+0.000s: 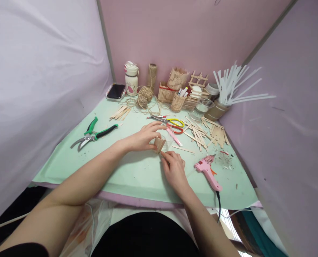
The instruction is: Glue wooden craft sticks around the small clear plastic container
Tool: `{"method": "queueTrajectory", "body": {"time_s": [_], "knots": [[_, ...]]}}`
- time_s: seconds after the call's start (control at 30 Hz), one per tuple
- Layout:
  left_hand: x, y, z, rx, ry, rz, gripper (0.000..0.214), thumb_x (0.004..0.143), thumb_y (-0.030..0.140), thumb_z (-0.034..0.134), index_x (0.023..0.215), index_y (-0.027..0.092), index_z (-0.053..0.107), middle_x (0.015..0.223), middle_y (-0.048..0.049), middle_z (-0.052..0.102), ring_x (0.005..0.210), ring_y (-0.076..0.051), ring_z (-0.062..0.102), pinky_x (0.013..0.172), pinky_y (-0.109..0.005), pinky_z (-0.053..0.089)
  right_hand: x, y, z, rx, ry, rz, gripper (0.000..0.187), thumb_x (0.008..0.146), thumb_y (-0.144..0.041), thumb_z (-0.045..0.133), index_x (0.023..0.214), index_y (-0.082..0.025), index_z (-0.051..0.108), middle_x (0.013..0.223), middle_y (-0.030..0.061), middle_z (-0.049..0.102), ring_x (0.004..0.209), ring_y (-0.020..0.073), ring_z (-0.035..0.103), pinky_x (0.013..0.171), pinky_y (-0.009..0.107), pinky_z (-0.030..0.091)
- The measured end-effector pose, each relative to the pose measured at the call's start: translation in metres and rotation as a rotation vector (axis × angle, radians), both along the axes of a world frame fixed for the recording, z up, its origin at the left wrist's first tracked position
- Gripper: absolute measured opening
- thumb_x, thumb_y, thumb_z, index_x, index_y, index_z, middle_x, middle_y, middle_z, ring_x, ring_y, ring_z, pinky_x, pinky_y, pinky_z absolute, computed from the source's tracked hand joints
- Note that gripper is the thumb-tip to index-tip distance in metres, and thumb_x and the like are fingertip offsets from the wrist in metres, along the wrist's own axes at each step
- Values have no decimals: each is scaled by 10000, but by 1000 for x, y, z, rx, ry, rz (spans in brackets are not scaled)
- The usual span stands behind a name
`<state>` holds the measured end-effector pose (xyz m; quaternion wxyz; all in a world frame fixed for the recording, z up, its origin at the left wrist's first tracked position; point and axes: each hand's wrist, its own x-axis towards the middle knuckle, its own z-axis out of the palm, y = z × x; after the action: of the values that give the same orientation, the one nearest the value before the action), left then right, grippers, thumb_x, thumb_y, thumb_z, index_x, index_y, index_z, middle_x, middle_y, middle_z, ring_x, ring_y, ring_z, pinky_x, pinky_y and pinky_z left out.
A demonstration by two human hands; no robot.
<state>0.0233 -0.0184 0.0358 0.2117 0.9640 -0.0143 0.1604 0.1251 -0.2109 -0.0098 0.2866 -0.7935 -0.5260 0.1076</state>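
Note:
My left hand [145, 137] rests on the green table cover [137, 171], its fingers curved over a clear plastic cup [166, 140] lying on its side with small wooden sticks [159, 144] against it. My right hand [174, 167] is just below, fingers pinched together at the lower edge of those sticks. What the right fingertips hold is too small to name.
A pink glue gun [207, 171] lies right of my right hand. Green-handled pruning shears [95, 134] lie at the left. Yellow and red scissors [175, 125], loose craft sticks [204, 132], a twine ball [145, 95], a phone [116, 91], a bottle [131, 78] and white straws [234, 87] are behind.

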Motion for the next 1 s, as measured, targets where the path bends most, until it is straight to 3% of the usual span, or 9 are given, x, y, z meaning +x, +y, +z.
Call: {"method": "queueTrajectory", "body": {"time_s": [0.3,0.47,0.6,0.77,0.87,1.0], "knots": [[-2,-1,1,1,8,16,187,784,260,705,937,196,619,1476,-115,437,1409,-348,288,1105,-592,288,4,-3,4,29,-141,25,269,932,-197,519,1158,-249,656,1068,72,675,987,270,562,799,396,358],[-6,-2,3,-2,-28,55,401,768,291,713,1136,213,573,1494,-147,392,1423,-344,269,1124,-586,270,22,-5,29,251,-293,-17,182,946,-262,533,1055,-213,669,1027,82,677,981,260,574,821,399,355],[-7,-1,1,-25,-102,77,527,741,396,745,1190,201,548,1485,-183,390,1420,-344,285,1140,-576,255,39,7,49,411,-275,85,187,933,-279,558,1089,-223,645,1088,90,648,1047,265,536,875,402,391],[-5,-3,5,-111,-250,15,286,797,390,707,986,195,620,1381,-158,521,1348,-290,409,1144,-519,281,50,27,58,409,-144,231,115,918,-243,575,1006,-242,649,1069,70,669,1064,259,549,907,417,396],[-4,-7,11,-161,-314,-28,143,852,322,649,892,185,633,1328,-149,570,1304,-261,463,1129,-496,315,51,33,58,379,-99,244,76,908,-240,587,948,-244,652,1034,64,680,1051,262,556,879,407,402],[-4,-11,14,-205,-343,-43,119,878,295,607,850,185,640,1284,-142,604,1273,-245,492,1105,-488,354,48,36,58,352,-85,243,66,904,-248,592,870,-239,648,960,50,685,985,255,557,850,389,392]]}}
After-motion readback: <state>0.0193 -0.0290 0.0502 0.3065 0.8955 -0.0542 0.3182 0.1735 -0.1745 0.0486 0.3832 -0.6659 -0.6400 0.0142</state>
